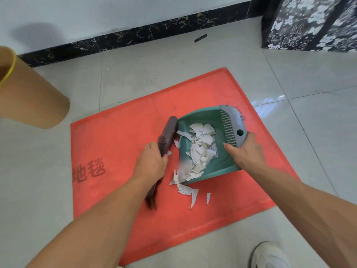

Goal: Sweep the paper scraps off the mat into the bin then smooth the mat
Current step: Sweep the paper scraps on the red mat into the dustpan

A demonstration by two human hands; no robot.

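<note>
Tech 1: White shoe [267,255] at the near right edge, standing on the tiled floor [193,64], off the near side of the red mat [116,151]. Report hand status.

Tech 2: Left hand [151,163]: fingers curled round the near end of a dark brush [168,132]. The brush lies just left of the green dustpan [202,117]. Dark bristles show below the wrist, blurred. Right hand [246,151]: grips the grey rear edge of the dustpan at its near right corner, thumb on the inner side.

Tech 1: Location of the paper scraps?

Tech 2: Main pile of paper scraps [201,149]: inside the dustpan, spilling over its near left corner. Several loose pieces [193,196] lie on the mat just near of that corner.

Tech 1: Dustpan, bin, surroundings?

Tech 2: Dustpan sits on the mat, right of centre. Tan bin [34,101] with a yellow rim: on the floor at the far left, apart from the mat. Dark characters are printed on the mat's left part. Black-and-white patterned bag [309,24]: far right, on the floor.
</note>
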